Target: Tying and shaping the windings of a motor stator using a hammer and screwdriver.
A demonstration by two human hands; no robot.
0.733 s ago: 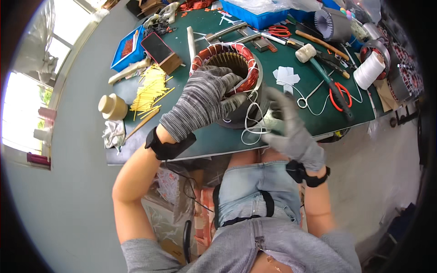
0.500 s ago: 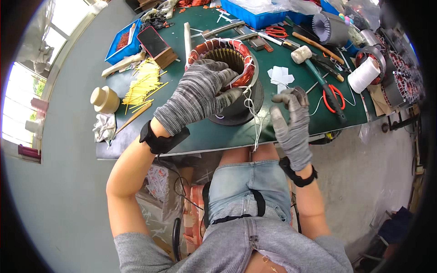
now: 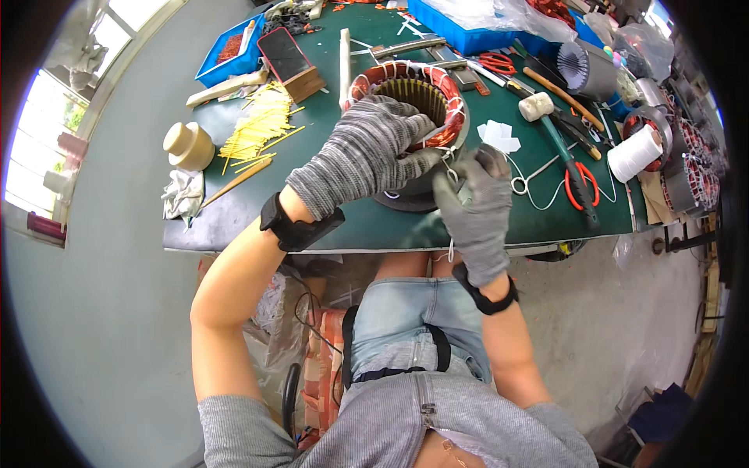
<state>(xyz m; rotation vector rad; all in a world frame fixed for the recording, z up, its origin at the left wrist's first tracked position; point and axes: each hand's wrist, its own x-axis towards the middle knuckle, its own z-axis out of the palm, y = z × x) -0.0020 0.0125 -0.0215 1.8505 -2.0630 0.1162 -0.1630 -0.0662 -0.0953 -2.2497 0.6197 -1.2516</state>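
A motor stator (image 3: 451, 101) with red copper windings laced in white cord stands upright near the table's front edge. My left hand (image 3: 363, 152), in a grey striped glove, grips its near left rim, fingers over the windings and thumb lower on the outside. White cord (image 3: 448, 159) comes off the stator's right front side. My gloved right hand (image 3: 477, 210) is closed around that cord, just right of the stator, and a loose tail hangs below the hand. The fingertips are slightly blurred.
Yellow strips (image 3: 261, 129), a phone (image 3: 283, 54) and a cream stepped cylinder (image 3: 187, 147) lie to the left. On the right are a mallet (image 3: 536, 107), red-handled scissors (image 3: 581, 187) and a white cord spool (image 3: 635, 155). Blue bins (image 3: 460, 27) line the back.
My right hand has moved left toward the stator and closed on the white cord; before, it was apart from it with fingers spread. My left hand stays on the stator. The view has shifted slightly.
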